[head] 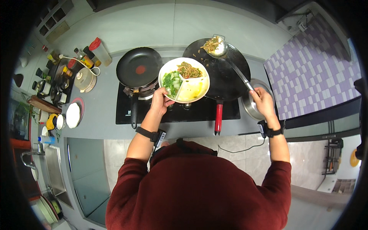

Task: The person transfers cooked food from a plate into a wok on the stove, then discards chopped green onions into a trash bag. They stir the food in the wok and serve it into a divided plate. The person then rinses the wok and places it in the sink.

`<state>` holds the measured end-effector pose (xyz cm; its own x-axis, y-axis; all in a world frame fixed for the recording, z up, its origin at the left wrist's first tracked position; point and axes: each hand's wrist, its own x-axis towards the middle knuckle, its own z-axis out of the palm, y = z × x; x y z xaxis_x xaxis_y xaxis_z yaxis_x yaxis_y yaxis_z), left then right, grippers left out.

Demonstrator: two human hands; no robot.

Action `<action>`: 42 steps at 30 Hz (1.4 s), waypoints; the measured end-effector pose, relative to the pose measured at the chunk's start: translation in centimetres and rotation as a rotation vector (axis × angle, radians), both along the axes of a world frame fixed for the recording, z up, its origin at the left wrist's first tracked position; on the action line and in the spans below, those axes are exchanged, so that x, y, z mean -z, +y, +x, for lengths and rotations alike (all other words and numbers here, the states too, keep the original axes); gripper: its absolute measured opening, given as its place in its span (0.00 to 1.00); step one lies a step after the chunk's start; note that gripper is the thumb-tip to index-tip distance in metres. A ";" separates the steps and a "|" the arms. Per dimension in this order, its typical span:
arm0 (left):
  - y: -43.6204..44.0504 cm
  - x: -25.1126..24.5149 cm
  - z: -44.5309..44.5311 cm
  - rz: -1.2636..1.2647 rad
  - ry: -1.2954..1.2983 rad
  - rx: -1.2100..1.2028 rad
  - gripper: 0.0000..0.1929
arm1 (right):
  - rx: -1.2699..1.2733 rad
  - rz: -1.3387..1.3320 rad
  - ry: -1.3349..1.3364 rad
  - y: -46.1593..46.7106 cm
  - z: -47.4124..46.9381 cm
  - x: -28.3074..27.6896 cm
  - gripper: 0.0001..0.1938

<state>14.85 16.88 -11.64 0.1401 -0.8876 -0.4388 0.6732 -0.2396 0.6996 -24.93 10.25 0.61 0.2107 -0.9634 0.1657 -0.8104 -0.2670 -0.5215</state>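
Note:
My left hand grips the lower left rim of a white divided plate, held above the cooktop between two pans. Chopped green vegetables fill its left compartment, and a shredded stir-fry lies in the top one. The lower right compartment shows only yellowish, oily traces. In my right hand is the handle of a metal ladle. Its bowl, over the far part of a black wok, carries more shredded stir-fry. Scattered bits of food cling to the wok, whose red handle points towards me.
A black frying pan sits on the left burner of the black glass cooktop. Beside my right hand is a steel pot. Left on the counter stand a small electric cooker, white plates and sauce bottles.

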 end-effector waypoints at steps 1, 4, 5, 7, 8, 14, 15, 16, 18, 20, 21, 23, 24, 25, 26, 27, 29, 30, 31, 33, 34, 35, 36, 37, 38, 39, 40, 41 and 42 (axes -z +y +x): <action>-0.1 0.1 0.2 -0.017 0.000 0.015 0.17 | -0.012 0.062 -0.132 1.5 0.4 -1.0 0.16; -0.5 -0.1 0.4 -0.008 -0.009 0.037 0.17 | -0.010 -0.082 0.079 5.8 1.7 -3.0 0.14; -1.0 -0.4 -0.3 0.011 -0.016 0.040 0.17 | -0.031 -0.170 0.187 6.5 1.8 -3.5 0.13; -1.1 -0.5 -0.5 0.013 -0.019 0.033 0.18 | -0.115 -0.369 0.300 7.8 3.1 -3.6 0.11; -1.1 -0.7 -0.6 0.014 -0.031 0.021 0.18 | -0.138 -0.410 0.334 8.0 3.4 -3.7 0.10; -0.9 -1.1 -1.2 0.002 -0.033 0.030 0.19 | -0.190 -0.555 0.358 8.5 3.1 -4.4 0.09; -0.9 -1.1 -1.2 0.006 -0.032 0.033 0.19 | -0.180 -0.567 0.347 8.6 3.0 -4.7 0.09; -0.8 -1.0 -1.2 -0.004 -0.031 0.037 0.19 | -0.193 -0.572 0.317 8.8 2.9 -4.8 0.09; -0.7 -0.9 -1.3 0.012 -0.045 0.025 0.20 | -0.197 -0.560 0.341 9.0 2.8 -5.1 0.09; -0.6 -0.7 -1.0 0.004 -0.050 0.024 0.20 | -0.196 -0.560 0.338 9.2 2.8 -5.2 0.09; -0.5 -0.6 -1.0 0.001 -0.048 0.027 0.20 | -0.196 -0.560 0.322 9.3 2.8 -5.2 0.10; -0.4 -0.4 -1.1 -0.005 -0.037 0.026 0.20 | -0.198 -0.533 0.302 9.4 2.5 -5.2 0.09; -0.4 -0.3 -1.2 -0.009 -0.033 0.027 0.20 | -0.196 -0.506 0.295 9.3 2.2 -5.1 0.09; -0.4 -0.3 -1.2 -0.010 -0.040 0.012 0.19 | -0.209 -0.475 0.269 9.2 2.0 -4.9 0.08; -0.6 -0.2 -1.4 -0.008 -0.033 0.019 0.19 | -0.179 -0.397 0.277 8.9 1.6 -4.8 0.08; -0.6 -0.1 -1.4 -0.001 -0.034 0.011 0.19 | -0.166 -0.312 0.270 8.6 1.2 -4.6 0.08; -0.6 0.0 -1.5 0.009 -0.027 0.011 0.19 | -0.163 -0.108 0.077 7.3 0.1 -4.2 0.08; -0.5 0.1 -1.4 0.011 -0.017 0.016 0.20 | -0.178 0.008 -0.105 6.0 -0.4 -3.8 0.08; -0.3 0.2 -1.4 0.023 -0.013 0.004 0.20 | -0.194 0.165 -0.286 4.5 -0.9 -3.3 0.09; 0.1 0.5 -1.8 0.016 0.002 -0.015 0.20 | -0.101 0.360 -0.343 0.8 -3.1 -3.6 0.12; 0.5 0.6 -1.9 0.022 0.005 -0.034 0.20 | -0.040 0.369 -0.224 -1.7 -4.1 -3.8 0.14; 0.9 0.6 -2.1 0.031 0.007 -0.048 0.20 | 0.021 0.366 -0.095 -4.3 -5.1 -4.2 0.16; 1.3 0.6 -2.4 0.040 0.008 -0.063 0.20 | -0.027 0.267 0.045 -7.3 -6.3 -4.7 0.17; 1.7 0.5 -2.5 0.040 0.013 -0.074 0.20 | 0.009 0.151 0.249 -10.1 -7.0 -5.2 0.19; 2.3 0.4 -2.6 0.019 -0.024 -0.103 0.20 | -0.038 0.128 0.328 -12.8 -7.4 -5.8 0.19; 2.9 0.1 -2.7 0.032 -0.021 -0.130 0.20 | -0.019 0.105 0.460 -15.1 -7.7 -6.5 0.19; 3.6 -0.2 -2.7 0.042 -0.023 -0.138 0.21 | -0.037 0.069 0.543 -17.2 -7.6 -7.4 0.19; 4.0 -0.5 -2.8 0.046 -0.026 -0.151 0.21 | -0.070 0.032 0.615 -19.4 -7.2 -8.4 0.19; 4.5 -0.7 -3.0 0.048 -0.031 -0.186 0.21 | -0.088 0.020 0.647 -21.3 -6.5 -9.5 0.18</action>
<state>11.86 21.37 -10.92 0.3138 -0.8235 -0.4726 0.6873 -0.1464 0.7115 -31.42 -11.00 10.13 0.3398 -0.9397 -0.0389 -0.9380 -0.3416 0.0590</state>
